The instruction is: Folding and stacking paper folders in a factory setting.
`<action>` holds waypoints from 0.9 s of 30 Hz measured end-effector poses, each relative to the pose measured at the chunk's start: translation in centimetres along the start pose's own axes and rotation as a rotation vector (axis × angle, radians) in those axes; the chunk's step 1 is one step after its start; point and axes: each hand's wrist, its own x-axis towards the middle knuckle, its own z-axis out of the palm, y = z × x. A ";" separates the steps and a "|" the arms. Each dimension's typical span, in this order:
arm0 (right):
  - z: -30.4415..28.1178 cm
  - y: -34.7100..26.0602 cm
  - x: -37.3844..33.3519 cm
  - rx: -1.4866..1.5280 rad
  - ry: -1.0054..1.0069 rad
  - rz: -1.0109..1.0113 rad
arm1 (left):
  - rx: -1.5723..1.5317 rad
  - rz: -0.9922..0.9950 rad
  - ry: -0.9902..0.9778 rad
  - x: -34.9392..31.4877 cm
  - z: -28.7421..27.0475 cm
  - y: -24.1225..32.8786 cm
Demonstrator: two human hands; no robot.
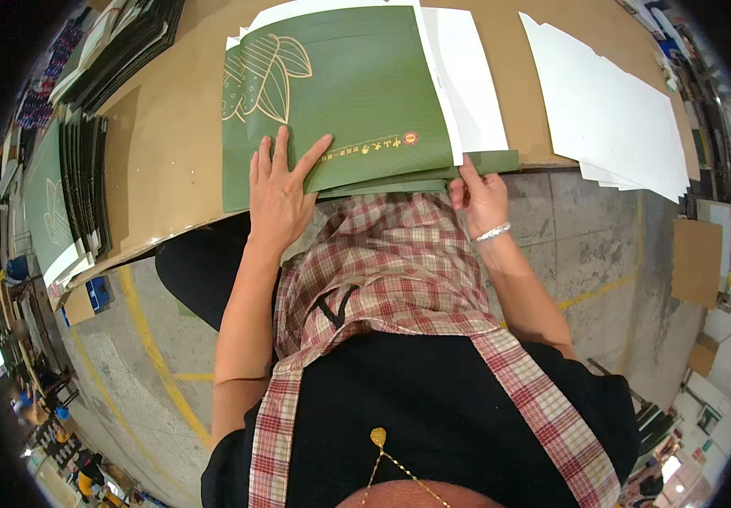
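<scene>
A green printed paper sheet [374, 93] with a gold line drawing and gold lettering lies at the table's near edge. My left hand [282, 193] rests flat on its lower left part, fingers spread. At the lower right corner, my right hand [480, 199] has its fingers curled and pinched on the edge of the green paper. Below the top sheet, layered green edges show, and a narrow green strip [497, 159] sticks out to the right. White paper [472, 80] shows from under the sheet along its right side. The undersides of my right fingers are partly hidden.
The brown table [162, 148] ends just before my apron. A fanned pile of white sheets [606, 110] overhangs its right edge. Stacks of dark green folded pieces [86, 186] stand on the left, with another stack [132, 55] behind. The concrete floor [166, 339] carries yellow lines.
</scene>
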 end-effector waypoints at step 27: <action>1.8 1.8 -0.4 -1.284 0.005 -1.121 | -0.330 0.026 0.174 3.3 2.6 6.1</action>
